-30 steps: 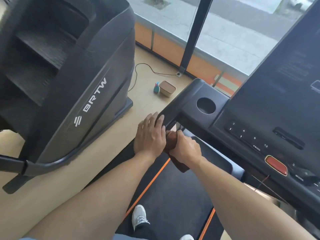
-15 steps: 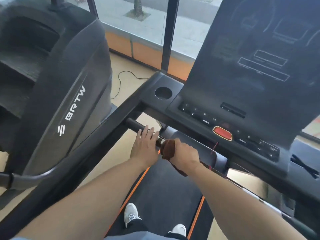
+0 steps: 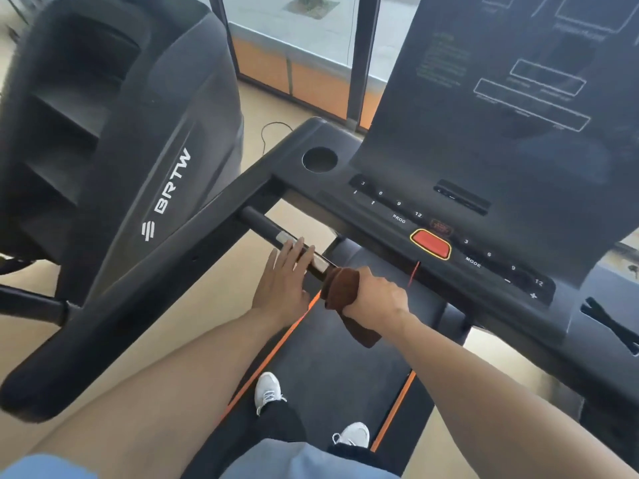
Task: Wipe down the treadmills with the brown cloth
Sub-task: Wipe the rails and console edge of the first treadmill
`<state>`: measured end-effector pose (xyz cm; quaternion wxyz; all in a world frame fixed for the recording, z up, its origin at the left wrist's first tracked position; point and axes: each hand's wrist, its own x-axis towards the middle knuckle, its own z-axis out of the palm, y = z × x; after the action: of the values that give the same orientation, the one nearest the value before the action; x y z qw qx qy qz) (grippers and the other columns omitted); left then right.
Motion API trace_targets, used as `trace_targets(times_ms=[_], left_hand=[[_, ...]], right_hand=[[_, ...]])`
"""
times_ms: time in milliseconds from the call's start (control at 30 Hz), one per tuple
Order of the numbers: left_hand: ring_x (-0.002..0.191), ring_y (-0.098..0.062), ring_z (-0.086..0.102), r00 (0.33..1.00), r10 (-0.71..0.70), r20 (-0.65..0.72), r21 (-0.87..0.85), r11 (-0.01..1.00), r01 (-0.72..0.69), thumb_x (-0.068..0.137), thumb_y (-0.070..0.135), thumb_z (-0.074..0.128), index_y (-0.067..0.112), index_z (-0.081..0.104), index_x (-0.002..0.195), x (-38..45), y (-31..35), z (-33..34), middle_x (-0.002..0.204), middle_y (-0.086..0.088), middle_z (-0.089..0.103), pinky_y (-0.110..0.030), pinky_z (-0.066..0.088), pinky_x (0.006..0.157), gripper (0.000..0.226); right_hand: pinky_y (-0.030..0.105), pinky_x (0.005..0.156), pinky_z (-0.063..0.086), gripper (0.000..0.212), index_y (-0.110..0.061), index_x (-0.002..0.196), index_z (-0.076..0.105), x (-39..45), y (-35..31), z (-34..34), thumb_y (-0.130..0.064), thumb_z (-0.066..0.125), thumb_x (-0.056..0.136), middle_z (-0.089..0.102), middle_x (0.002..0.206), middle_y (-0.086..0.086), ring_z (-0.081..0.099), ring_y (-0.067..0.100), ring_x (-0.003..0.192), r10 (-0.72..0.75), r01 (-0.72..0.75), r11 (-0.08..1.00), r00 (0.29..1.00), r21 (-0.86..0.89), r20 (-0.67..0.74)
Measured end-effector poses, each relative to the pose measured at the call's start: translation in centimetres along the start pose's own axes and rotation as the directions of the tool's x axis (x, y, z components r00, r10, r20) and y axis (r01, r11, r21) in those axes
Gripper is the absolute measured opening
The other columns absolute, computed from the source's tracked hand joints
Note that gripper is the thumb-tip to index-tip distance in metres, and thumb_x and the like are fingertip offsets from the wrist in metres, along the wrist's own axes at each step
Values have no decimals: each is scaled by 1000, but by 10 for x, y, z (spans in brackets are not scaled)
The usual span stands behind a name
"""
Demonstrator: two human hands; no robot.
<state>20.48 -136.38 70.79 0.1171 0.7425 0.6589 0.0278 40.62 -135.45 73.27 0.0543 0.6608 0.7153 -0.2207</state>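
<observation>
While the cloth (image 3: 340, 283) sits bunched round the crossbar (image 3: 273, 233) of the treadmill (image 3: 345, 368), just under the console (image 3: 449, 216), most of the risk is w/ what lies near it. The right hand (image 3: 375, 299) has a narrow grip, fingers curled tight round cloth & bar together; a loose tail hangs below the wrist over the belt. The left hand (image 3: 285, 276) has a wide, flat grip, holding nothing, fingers laid straight on the bar right beside the cloth, on the shiny sensor plate (image 3: 320, 262).

Likely trouble:
- Red stop button (image 3: 430, 243) & its red cord (image 3: 413, 274) hang just beyond the right knuckles; a stroke that way could snag the cord or bump the speed keys. Can't tell if the machine is powered, and both shoes (image 3: 268, 392) stand on the belt, so a start would matter.
- A stroke toward the left hand would run the cloth into those fingers; hand prob needs to shift first.
- The tail could drag or slip out if the grip eases.
- Bunched cloth prob misses the underside of the bar.
- The stair machine (image 3: 114, 150) stands close on the left, so little elbow room there.
</observation>
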Motion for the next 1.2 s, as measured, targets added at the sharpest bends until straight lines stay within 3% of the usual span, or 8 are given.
trace_targets(times_ms=[100, 267, 367, 433, 633, 833, 1033, 1200], left_hand=[[158, -27, -12, 983, -177, -39, 44, 983, 178, 93, 23, 63, 16, 1, 163, 20, -26, -11, 172, -7, -5, -47, 0, 129, 94], [158, -33, -5, 996, -12, 87, 300, 954, -15, 86, 9, 61, 17, 3, 162, 75, -74, -31, 170, -11, 9, -51, 0, 128, 96], [156, -34, 1, 990, 78, 117, 195, 976, -100, 78, -6, 59, 23, 14, 161, 89, -87, -29, 164, -11, 20, -53, -9, 126, 98], [156, -33, -2, 989, 112, 96, 138, 982, -125, 74, -11, 57, 25, 11, 161, 89, -92, -26, 165, -10, 13, -53, -14, 125, 105], [156, -33, -7, 976, 197, 95, 109, 972, -207, 72, -7, 59, 22, -9, 162, 90, -98, -27, 168, -8, -3, -53, -16, 124, 117], [156, -26, -17, 959, 225, 170, -19, 974, -225, 81, -1, 56, 11, -21, 159, 97, -108, -28, 170, -5, -8, -46, -21, 123, 110], [156, -21, -20, 957, 232, 173, -93, 971, -218, 80, -4, 51, 11, -23, 158, 93, -111, -35, 170, -5, -7, -42, -23, 122, 109], [157, -24, -16, 955, 203, 218, -27, 979, -202, 83, 1, 59, 15, -17, 161, 92, -105, -43, 171, -4, -2, -46, -18, 124, 110]], right_hand=[[35, 70, 48, 49, -25, 120, 48, 0, -3, 1, -60, 58, 87, 70, 99, -2, 69, 26, 87, 3, -1, 998, 999, 55, -38], [39, 71, 52, 44, -32, 124, 42, 5, -10, 12, -51, 62, 88, 68, 104, -6, 69, 27, 85, -3, 6, 1000, 994, 26, -111], [39, 69, 48, 44, -36, 124, 42, 12, -16, 16, -51, 61, 88, 66, 104, -7, 69, 27, 85, 16, -14, 1000, 994, 18, -104], [39, 72, 52, 41, -38, 123, 44, 15, -22, 15, -52, 60, 87, 67, 105, -8, 69, 26, 86, 35, -33, 999, 996, 24, -82], [41, 78, 56, 42, -33, 125, 47, 46, -66, 5, -47, 61, 88, 68, 108, -7, 70, 27, 91, 8, -7, 999, 999, 34, -34], [37, 63, 41, 29, -20, 116, 48, 108, -153, 9, -32, 59, 91, 69, 99, 0, 69, 30, 85, -68, 73, 996, 992, 44, -108], [36, 58, 44, 24, -21, 109, 46, 118, -158, 17, -27, 54, 87, 69, 85, -2, 69, 29, 75, -47, 50, 999, 986, 14, -163], [35, 60, 44, 40, -22, 116, 49, 110, -151, 19, -41, 65, 84, 71, 90, -2, 71, 29, 80, -37, 33, 999, 985, -27, -166]])
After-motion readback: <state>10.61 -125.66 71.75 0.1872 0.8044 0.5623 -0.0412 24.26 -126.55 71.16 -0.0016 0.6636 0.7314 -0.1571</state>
